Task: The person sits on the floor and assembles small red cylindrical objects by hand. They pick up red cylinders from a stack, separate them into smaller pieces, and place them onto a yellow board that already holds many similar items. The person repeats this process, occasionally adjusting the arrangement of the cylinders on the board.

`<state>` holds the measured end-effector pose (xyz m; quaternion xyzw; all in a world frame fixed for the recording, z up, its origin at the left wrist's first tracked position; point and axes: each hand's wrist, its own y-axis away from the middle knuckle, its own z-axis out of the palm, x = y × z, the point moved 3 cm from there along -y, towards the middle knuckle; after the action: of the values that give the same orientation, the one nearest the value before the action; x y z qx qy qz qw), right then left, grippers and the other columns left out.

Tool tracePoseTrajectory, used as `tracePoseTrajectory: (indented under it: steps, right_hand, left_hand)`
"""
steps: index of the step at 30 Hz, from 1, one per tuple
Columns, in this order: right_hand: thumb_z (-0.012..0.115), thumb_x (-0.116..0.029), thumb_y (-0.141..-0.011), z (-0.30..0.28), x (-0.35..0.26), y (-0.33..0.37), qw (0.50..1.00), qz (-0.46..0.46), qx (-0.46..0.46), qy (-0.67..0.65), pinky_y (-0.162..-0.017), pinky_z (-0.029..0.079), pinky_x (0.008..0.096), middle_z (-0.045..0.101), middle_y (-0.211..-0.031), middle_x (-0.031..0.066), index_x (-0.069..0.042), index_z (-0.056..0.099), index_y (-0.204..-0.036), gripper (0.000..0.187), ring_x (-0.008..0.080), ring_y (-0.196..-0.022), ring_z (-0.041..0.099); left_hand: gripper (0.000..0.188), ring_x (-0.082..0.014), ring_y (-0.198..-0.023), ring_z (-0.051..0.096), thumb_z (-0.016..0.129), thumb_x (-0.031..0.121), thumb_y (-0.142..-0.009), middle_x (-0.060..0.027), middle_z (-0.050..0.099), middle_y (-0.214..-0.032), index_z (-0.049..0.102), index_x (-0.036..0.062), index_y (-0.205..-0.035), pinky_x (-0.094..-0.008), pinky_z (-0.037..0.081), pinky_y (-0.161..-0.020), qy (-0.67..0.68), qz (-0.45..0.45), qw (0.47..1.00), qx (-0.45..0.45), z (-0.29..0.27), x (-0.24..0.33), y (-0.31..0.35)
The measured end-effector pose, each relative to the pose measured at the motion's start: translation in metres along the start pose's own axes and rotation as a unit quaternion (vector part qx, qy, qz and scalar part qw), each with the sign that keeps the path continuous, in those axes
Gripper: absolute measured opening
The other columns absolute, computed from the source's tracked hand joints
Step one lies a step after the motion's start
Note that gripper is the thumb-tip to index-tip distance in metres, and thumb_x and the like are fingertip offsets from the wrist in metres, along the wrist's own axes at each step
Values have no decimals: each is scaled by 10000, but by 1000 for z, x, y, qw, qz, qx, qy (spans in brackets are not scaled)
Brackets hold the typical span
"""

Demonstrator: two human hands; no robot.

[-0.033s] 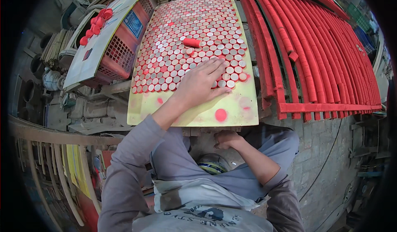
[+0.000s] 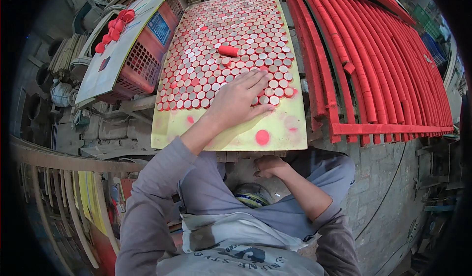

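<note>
My left hand point(image 2: 241, 95) lies flat, fingers stretched out, on the near right part of a layer of short red cylinders with pale round ends point(image 2: 206, 55). They stand upright, packed side by side on a pale yellow board point(image 2: 221, 138). Just beyond my fingertips, one red cylinder point(image 2: 228, 51) lies on its side on top of the layer, and another piece point(image 2: 226, 61) sits raised beside it. Below the board's near edge, my right hand point(image 2: 271, 166) is held low with its fingers curled in. Whatever they may hold is hidden in shadow.
To the right, a red slatted rack point(image 2: 373, 128) carries long rows of red cylinders point(image 2: 364, 84). A pink plastic crate point(image 2: 142, 62) stands at left, with a pale panel point(image 2: 105, 72) leaning over it and red round pieces point(image 2: 114, 30) behind. A cable point(image 2: 388, 197) crosses the floor.
</note>
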<state>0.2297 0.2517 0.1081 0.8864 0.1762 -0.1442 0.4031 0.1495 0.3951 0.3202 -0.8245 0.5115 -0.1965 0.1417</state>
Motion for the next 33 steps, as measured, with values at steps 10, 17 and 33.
tracePoseTrajectory:
  steps: [10, 17, 33]
  right_hand:
    - [657, -465, -862, 3, -2, -7, 1000, -24, 12, 10, -964, 515, 487, 676, -1174, 246, -18, 635, -1241, 586, 391, -1126, 644]
    - [680, -450, -851, 2, 4, 1, 999, -26, 29, -14, -927, 527, 473, 686, -1128, 265, -8, 659, -1194, 559, 398, -1076, 664]
    - [679, -465, -874, 33, 19, -28, 999, -40, -29, -17, -985, 508, 454, 676, -1200, 238, -39, 653, -1242, 563, 393, -1150, 634]
  left_hand:
    - [898, -375, -1280, 549, 785, 545, -770, -207, 568, -1385, 494, 3, -1424, -446, 441, -1089, 22, -24, 999, 15, -5, 8, -1]
    - [973, -395, -1288, 523, 789, 509, -789, -222, 514, -1422, 363, 9, -1508, -469, 423, -1096, 33, -44, 994, 91, -36, 11, 26]
    - [1197, -436, -1300, 489, 936, 536, -566, -298, 497, -1383, 382, -46, -1454, -485, 428, -1084, -6, -400, 899, 176, -95, -99, 193]
